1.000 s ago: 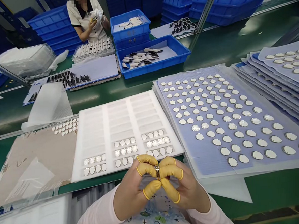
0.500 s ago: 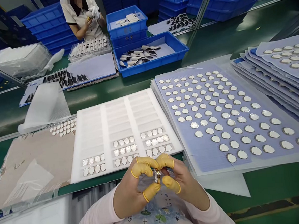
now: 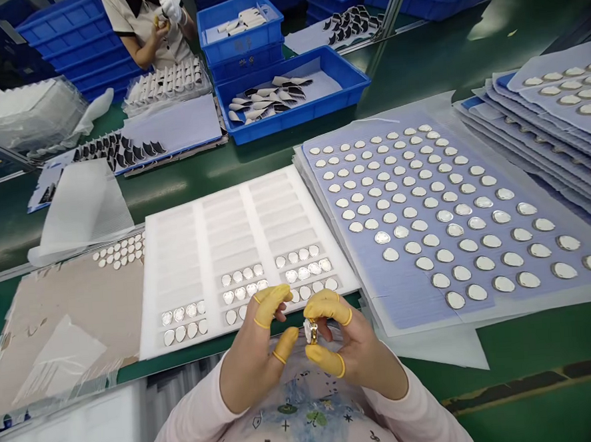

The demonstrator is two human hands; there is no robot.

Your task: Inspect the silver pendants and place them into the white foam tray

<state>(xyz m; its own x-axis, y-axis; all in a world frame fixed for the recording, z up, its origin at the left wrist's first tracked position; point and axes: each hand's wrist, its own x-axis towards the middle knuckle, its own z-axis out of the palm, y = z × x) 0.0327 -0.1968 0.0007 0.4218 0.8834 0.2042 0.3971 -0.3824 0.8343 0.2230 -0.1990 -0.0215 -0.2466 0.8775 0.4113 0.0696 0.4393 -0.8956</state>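
My right hand [image 3: 358, 354] has the small gold-and-white part [image 3: 311, 331] pinched between thumb and forefinger, and I can only make out a sliver of it because the fingertips hide the rest. I can't tell its exact shape from this view. It sits between the two hands, above the near edge of the green workbench [image 3: 523, 347]. My left hand [image 3: 251, 364] is just beside it, with its thumb and forefinger apart and not touching the part. The yellow finger cots [image 3: 273, 304] cover the fingertips on both hands.

Past the left hand's fingertips is the white foam tray [image 3: 212, 253], with rows of shell-shaped metal pieces [image 3: 239, 284] along its near edge. My hands cut off part of those rows. To the right, a blue sheet [image 3: 394, 288] carries rows of pale oval pieces, and more loaded sheets [image 3: 559, 105] lie stacked toward the right edge, cut off by the frame. Across the bench, a co-worker [image 3: 148, 30] works with a white-gloved hand [image 3: 171, 8] behind a blue crate [image 3: 293, 111], cut off by the top of the frame.
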